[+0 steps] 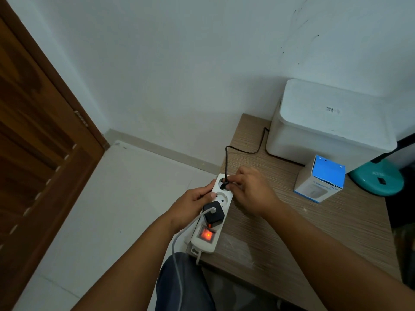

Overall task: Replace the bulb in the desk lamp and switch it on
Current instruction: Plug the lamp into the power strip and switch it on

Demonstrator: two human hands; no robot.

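Note:
A white power strip (221,202) lies at the left edge of the wooden table (303,221), its rocker switch (206,235) glowing orange. My left hand (193,199) grips the strip's far end from the left. My right hand (249,189) pinches a black plug (224,184) at the strip's farthest socket; its black cord (242,151) runs back behind the white box. The desk lamp's teal base (377,179) and dark arm show at the right edge; its head and bulb are out of view.
A black adapter (213,213) with a grey cable sits in the strip's nearest socket. A large white lidded box (332,124) stands against the wall. A small blue-and-white carton (320,179) is beside the lamp. A brown door (38,142) is on the left.

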